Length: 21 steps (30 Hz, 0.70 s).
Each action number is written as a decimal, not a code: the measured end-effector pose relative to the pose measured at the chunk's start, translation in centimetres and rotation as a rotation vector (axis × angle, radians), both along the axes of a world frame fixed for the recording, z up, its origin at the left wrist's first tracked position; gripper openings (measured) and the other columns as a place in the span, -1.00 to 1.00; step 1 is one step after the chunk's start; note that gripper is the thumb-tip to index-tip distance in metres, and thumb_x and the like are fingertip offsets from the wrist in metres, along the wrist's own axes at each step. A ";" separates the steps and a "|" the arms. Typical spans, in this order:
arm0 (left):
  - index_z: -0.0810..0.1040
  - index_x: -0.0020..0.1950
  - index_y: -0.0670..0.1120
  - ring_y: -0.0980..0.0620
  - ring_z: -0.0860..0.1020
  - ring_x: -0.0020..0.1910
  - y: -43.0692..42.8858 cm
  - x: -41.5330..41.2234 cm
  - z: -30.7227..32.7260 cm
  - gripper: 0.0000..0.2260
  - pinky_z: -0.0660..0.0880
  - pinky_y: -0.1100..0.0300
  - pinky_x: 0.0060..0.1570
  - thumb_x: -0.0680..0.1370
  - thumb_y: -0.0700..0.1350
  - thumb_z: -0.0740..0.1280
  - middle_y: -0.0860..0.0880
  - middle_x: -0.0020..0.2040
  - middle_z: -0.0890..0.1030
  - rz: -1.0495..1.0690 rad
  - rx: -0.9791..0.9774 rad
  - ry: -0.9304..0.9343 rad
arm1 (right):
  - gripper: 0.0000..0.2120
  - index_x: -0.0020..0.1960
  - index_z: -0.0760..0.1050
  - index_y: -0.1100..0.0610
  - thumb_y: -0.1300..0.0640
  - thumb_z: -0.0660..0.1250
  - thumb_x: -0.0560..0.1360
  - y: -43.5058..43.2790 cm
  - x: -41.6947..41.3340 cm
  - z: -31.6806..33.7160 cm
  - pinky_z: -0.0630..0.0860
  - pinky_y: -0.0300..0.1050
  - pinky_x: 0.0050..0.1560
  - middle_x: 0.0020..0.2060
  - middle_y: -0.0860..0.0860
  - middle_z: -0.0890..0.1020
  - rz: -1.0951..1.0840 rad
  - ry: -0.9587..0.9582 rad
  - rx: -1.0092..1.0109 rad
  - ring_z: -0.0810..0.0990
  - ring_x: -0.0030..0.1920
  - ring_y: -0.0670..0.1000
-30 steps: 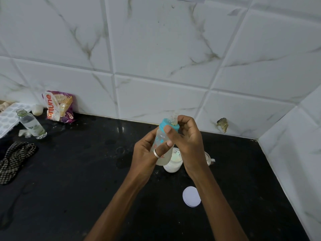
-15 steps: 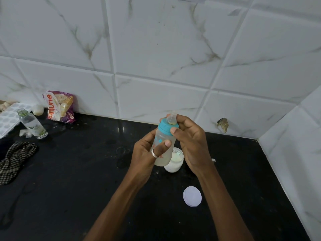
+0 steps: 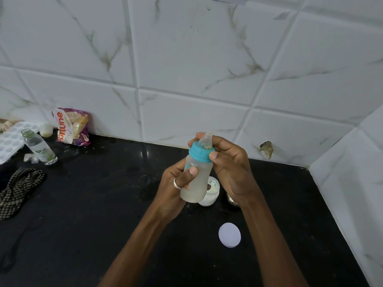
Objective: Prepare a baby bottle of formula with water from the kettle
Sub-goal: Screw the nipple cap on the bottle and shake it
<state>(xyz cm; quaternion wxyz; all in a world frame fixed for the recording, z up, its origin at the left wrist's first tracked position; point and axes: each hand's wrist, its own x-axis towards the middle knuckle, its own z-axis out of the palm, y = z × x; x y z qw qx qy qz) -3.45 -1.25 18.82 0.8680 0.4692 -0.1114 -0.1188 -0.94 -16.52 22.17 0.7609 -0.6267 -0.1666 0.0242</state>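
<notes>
bottle [image 3: 200,180] w/ cloudy liquid; tub [image 3: 212,192] prob. powder

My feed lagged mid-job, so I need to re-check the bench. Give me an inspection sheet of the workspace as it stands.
Surface: glossy black stone countertop, faint smears near the middle.
Job's things: translucent plastic baby bottle with teal screw collar and clear teat fitted, cloudy liquid inside, held off the counter; open white round tub behind it; flat white round lid lying apart, nearer the person; kettle not in view.
Clutter: purple snack packet against the wall, small clear glass bottle, checked cloth, white moulded tray, all far left.
Grippers: left hand grips the bottle body; right hand grips the collar.
Cables: nothing seen.
Surroundings: white marble-look wall tiles; chipped spot low right.
</notes>
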 end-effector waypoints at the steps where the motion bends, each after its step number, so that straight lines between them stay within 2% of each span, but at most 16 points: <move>1: 0.74 0.12 0.04 0.04 0.66 -0.09 0.0 0.0 0.1 -0.45 0.64 0.11 -0.13 0.27 0.33 0.60 -0.02 -0.04 0.70 -0.023 -0.020 0.008 | -0.56 0.38 0.51 0.19 0.09 0.30 0.52 0.0 0.0 0.1 0.54 0.19 0.30 0.21 0.11 0.68 0.008 0.004 0.002 0.61 0.28 0.14; 4: 0.75 0.09 0.01 0.05 0.66 -0.10 0.0 0.2 0.2 -0.45 0.62 0.11 -0.20 0.25 0.31 0.61 -0.03 -0.04 0.69 -0.092 -0.095 0.047 | -0.57 0.37 0.53 0.15 0.08 0.27 0.52 0.1 0.1 0.4 0.52 0.27 0.10 0.21 0.12 0.67 0.038 0.018 0.012 0.63 0.20 0.14; 5: 0.75 0.09 -0.01 0.03 0.65 -0.09 0.0 0.3 0.2 -0.44 0.61 0.11 -0.22 0.24 0.31 0.62 -0.05 -0.03 0.69 -0.113 -0.122 0.068 | -0.58 0.36 0.53 0.14 0.07 0.27 0.53 0.2 0.1 0.6 0.51 0.24 0.02 0.21 0.12 0.68 0.050 0.018 0.015 0.64 0.15 0.14; 7: 0.74 0.10 -0.04 0.01 0.64 -0.09 0.0 0.6 0.1 -0.43 0.60 0.11 -0.25 0.24 0.28 0.63 -0.10 -0.01 0.69 -0.166 -0.183 0.101 | -0.60 0.35 0.55 0.11 0.06 0.25 0.54 0.4 0.0 0.8 0.53 -0.04 -0.18 0.18 0.09 0.70 0.067 0.006 0.013 0.61 0.02 0.15; 8: 0.74 0.10 -0.04 0.01 0.65 -0.10 0.0 0.6 0.1 -0.44 0.60 0.12 -0.26 0.24 0.26 0.63 -0.11 -0.01 0.69 -0.191 -0.210 0.109 | -0.61 0.34 0.57 0.09 0.06 0.25 0.54 0.4 0.1 0.8 0.49 -0.18 -0.26 0.17 0.08 0.71 0.071 -0.001 0.015 0.56 -0.05 0.22; 11: 0.75 0.10 -0.03 0.04 0.65 -0.13 -0.1 0.7 0.4 -0.47 0.59 0.14 -0.29 0.25 0.24 0.63 -0.09 -0.04 0.70 -0.235 -0.254 0.114 | -0.63 0.32 0.60 0.03 0.07 0.25 0.56 0.4 0.3 0.7 0.44 -0.27 -0.36 0.17 0.09 0.71 0.087 -0.007 0.026 0.38 -0.14 0.34; 13: 0.75 0.09 -0.03 0.04 0.65 -0.14 -0.2 0.7 0.5 -0.47 0.59 0.15 -0.30 0.25 0.24 0.63 -0.09 -0.05 0.70 -0.242 -0.271 0.114 | -0.63 0.33 0.59 0.05 0.07 0.25 0.56 0.3 0.3 0.7 0.44 -0.25 -0.36 0.18 0.10 0.70 0.080 -0.005 0.017 0.35 -0.22 0.28; 15: 0.75 0.09 -0.01 0.05 0.65 -0.14 -0.3 0.8 0.5 -0.47 0.59 0.15 -0.30 0.24 0.25 0.63 -0.07 -0.06 0.70 -0.224 -0.268 0.107 | -0.63 0.32 0.60 0.05 0.04 0.29 0.55 0.3 0.2 0.9 0.50 -0.15 -0.32 0.17 0.11 0.71 0.044 0.018 -0.003 0.43 -0.23 0.17; 16: 0.75 0.09 0.00 0.06 0.65 -0.13 -0.3 0.8 0.5 -0.47 0.59 0.15 -0.29 0.23 0.25 0.64 -0.05 -0.06 0.70 -0.202 -0.254 0.102 | -0.64 0.31 0.61 0.03 0.02 0.31 0.54 0.4 0.2 0.8 0.56 0.00 -0.26 0.17 0.13 0.71 0.017 0.030 -0.013 0.52 -0.17 0.17; 18: 0.76 0.07 0.01 0.06 0.65 -0.13 -0.4 1.0 0.6 -0.46 0.59 0.15 -0.27 0.21 0.28 0.64 -0.03 -0.07 0.69 -0.130 -0.200 0.095 | -0.67 0.27 0.64 0.00 0.01 0.37 0.54 0.4 0.1 0.6 0.55 0.43 -0.06 0.16 0.15 0.71 -0.041 0.045 -0.021 0.62 0.03 0.25; 19: 0.76 0.07 0.01 0.06 0.65 -0.12 -0.5 1.1 0.6 -0.46 0.59 0.14 -0.26 0.22 0.28 0.63 -0.03 -0.07 0.69 -0.088 -0.159 0.091 | -0.70 0.26 0.65 0.02 0.03 0.39 0.55 0.5 0.0 0.4 0.54 0.48 0.03 0.14 0.14 0.72 -0.075 0.050 -0.013 0.65 0.08 0.24; 20: 0.75 0.09 0.00 0.03 0.64 -0.11 -0.5 1.1 0.5 -0.48 0.59 0.12 -0.24 0.25 0.26 0.61 -0.04 -0.05 0.68 -0.043 -0.115 0.085 | -0.72 0.26 0.64 0.06 0.08 0.41 0.56 0.7 -0.1 0.4 0.57 0.40 0.08 0.13 0.12 0.73 -0.110 0.056 -0.002 0.68 0.11 0.18; 21: 0.73 0.10 -0.02 0.00 0.63 -0.10 -0.5 1.1 0.4 -0.53 0.60 0.10 -0.22 0.31 0.22 0.58 -0.06 -0.04 0.68 0.007 -0.070 0.078 | -0.73 0.26 0.63 0.10 0.13 0.42 0.57 0.9 -0.2 0.4 0.64 0.21 0.11 0.11 0.10 0.74 -0.144 0.060 0.007 0.70 0.13 0.12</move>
